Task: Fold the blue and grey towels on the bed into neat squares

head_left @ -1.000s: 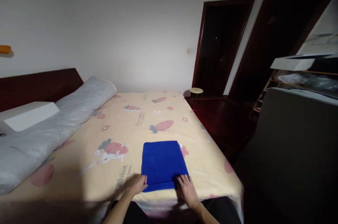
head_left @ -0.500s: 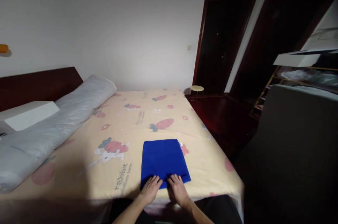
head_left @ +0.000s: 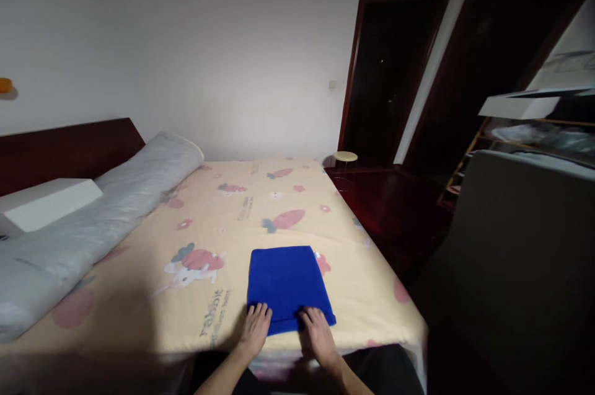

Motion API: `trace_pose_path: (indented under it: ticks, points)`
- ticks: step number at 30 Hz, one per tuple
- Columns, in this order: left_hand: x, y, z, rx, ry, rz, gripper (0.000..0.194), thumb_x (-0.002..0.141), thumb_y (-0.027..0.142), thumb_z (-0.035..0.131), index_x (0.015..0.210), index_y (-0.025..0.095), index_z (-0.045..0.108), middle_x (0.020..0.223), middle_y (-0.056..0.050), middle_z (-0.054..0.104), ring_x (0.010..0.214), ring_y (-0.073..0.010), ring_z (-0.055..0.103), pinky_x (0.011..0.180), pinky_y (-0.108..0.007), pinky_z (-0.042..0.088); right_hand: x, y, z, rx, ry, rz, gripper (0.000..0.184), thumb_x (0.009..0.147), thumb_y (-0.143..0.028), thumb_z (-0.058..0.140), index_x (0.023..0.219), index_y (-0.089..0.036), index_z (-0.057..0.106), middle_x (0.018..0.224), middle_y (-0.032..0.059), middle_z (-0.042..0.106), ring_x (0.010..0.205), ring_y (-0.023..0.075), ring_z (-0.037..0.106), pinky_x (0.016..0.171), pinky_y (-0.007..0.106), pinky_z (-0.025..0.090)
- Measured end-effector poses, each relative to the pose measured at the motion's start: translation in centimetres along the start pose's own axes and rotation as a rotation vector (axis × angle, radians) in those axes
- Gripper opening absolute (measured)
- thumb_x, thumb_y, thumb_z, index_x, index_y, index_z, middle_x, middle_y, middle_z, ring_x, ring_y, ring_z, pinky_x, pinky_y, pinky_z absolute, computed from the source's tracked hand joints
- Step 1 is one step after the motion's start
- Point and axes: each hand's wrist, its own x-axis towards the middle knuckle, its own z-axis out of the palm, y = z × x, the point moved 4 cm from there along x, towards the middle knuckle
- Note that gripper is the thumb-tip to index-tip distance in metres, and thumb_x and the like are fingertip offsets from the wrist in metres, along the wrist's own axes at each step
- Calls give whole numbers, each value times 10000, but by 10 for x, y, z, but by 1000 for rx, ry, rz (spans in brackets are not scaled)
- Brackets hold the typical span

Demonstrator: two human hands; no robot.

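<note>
A folded blue cloth [head_left: 288,280] lies flat near the front edge of the bed, with a narrow strip turned over along its near side. At the near left corner, my left hand [head_left: 257,325] has its fingers curled over the cloth's edge. My right hand [head_left: 318,333] grips the same near edge, right of the middle, with fingers bent onto the turned strip. Both thumbs are mostly hidden. The cloth's far side rests untouched on the patterned yellow bedsheet [head_left: 186,320].
A grey rolled bundle [head_left: 116,215] lies along the bed's left side, with a white box [head_left: 56,201] on it. Behind stands a dark headboard [head_left: 69,150]. Right of the bed are a round stool [head_left: 345,156], a dark panel [head_left: 515,258] and a shelf with a white box [head_left: 519,107].
My left hand has slid left along the near edge to the cloth's corner. My right hand has stayed almost in place; the turned strip shows more clearly between the hands.
</note>
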Motion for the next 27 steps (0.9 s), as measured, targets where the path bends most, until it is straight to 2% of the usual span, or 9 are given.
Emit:
trace_pose_path:
  ticks: [5, 8, 10, 14, 17, 20, 23, 27]
  points:
    - [-2, 1, 1, -1, -7, -35, 552, 900, 20, 306, 1378, 206, 507, 1434, -125, 525, 1349, -246, 448, 1127, -474, 354, 10, -39, 11, 225, -162, -177, 483, 880, -123, 353, 1310, -174, 566, 1311, 107, 608, 1189, 224, 541, 1048, 378, 397]
    - [-1, -1, 2, 1, -8, -46, 547, 904, 25, 303, 1380, 204, 506, 1438, -123, 521, 1353, -244, 443, 1130, -468, 350, 11, -40, 21, 210, -211, -222, 478, 923, -187, 354, 1369, -158, 521, 1378, 117, 570, 1268, 234, 514, 1095, 408, 371]
    - [-1, -1, 3, -1, -8, -52, 553, 900, 19, 299, 1380, 198, 507, 1437, -130, 520, 1353, -244, 442, 1131, -466, 348, 10, -25, 26, 145, -178, -185, 463, 956, -243, 342, 1377, -169, 521, 1407, 110, 544, 1310, 241, 485, 1118, 432, 351]
    - [1, -2, 5, -13, -12, -56, 575, 889, 5, 306, 1386, 219, 500, 1441, -122, 517, 1356, -238, 438, 1133, -471, 341, 5, 29, 21, -25, 6, -20, 457, 985, -299, 307, 1343, -177, 564, 1415, 106, 532, 1335, 247, 463, 1116, 449, 357]
    - [1, -1, 7, -25, -15, -55, 590, 881, -11, 294, 1386, 215, 498, 1447, -117, 512, 1364, -237, 429, 1139, -476, 332, 0, 64, 16, -121, 48, 16, 454, 943, -240, 346, 1328, -169, 578, 1416, 105, 529, 1339, 252, 457, 1103, 447, 370]
    - [1, -1, 7, -32, -13, -52, 599, 876, -21, 278, 1382, 207, 503, 1446, -115, 515, 1362, -236, 432, 1140, -474, 330, -1, 75, 10, -165, 62, 60, 493, 894, -165, 350, 1335, -165, 570, 1437, 110, 502, 1347, 261, 446, 1098, 463, 369]
    - [0, 0, 7, -29, -4, -48, 591, 878, -17, 274, 1377, 197, 508, 1440, -123, 520, 1357, -243, 439, 1131, -475, 342, 3, 51, 8, -98, 30, -9, 525, 904, -147, 316, 1387, -196, 515, 1490, 78, 436, 1388, 232, 387, 1129, 444, 332]
    - [-1, 0, 7, -13, 15, -45, 562, 889, 5, 284, 1366, 183, 519, 1424, -142, 532, 1340, -256, 460, 1112, -483, 366, 9, -10, 16, 88, -152, -198, 548, 910, -162, 343, 1447, -223, 432, 1519, 59, 393, 1418, 207, 333, 1158, 418, 287]
